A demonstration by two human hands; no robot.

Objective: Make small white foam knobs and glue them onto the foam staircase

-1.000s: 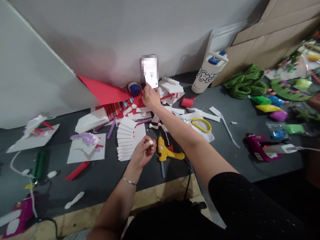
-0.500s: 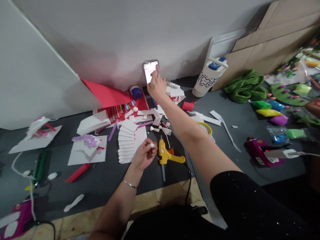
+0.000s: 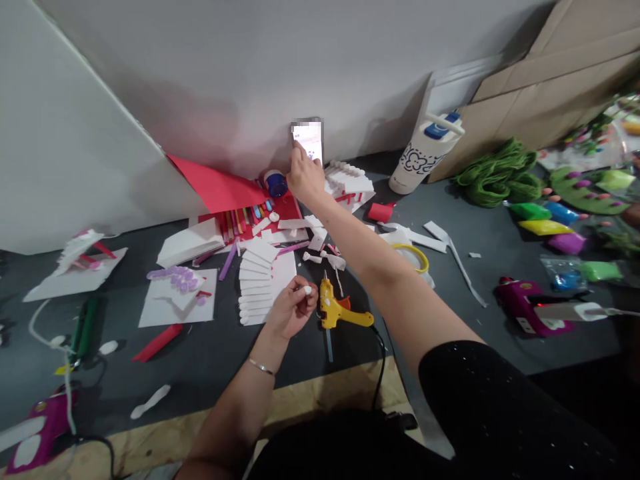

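My right hand (image 3: 307,179) reaches to the phone (image 3: 314,139), which leans against the wall with its screen lit. An extended finger touches the left part of the screen, and nothing is held in this hand. Nearer to me, my left hand (image 3: 293,310) is closed, pinching a small white lump (image 3: 307,291) between thumb and finger. Just left of it lies a fan of white strips (image 3: 255,283) with rounded ends, over a white sheet. A yellow glue gun (image 3: 340,310) rests to the right of my left hand.
White craft pieces (image 3: 350,180) stand by the phone. A white tumbler (image 3: 423,153) and green yarn (image 3: 495,173) are at the right, with a purple power strip (image 3: 530,307) nearer. Red paper (image 3: 220,183), a purple-flowered card (image 3: 177,300) and a red roll (image 3: 159,342) lie left.
My right hand's finger has shifted from the right part of the phone screen to the left part, and the display now shows different content. My left hand keeps its pinch.
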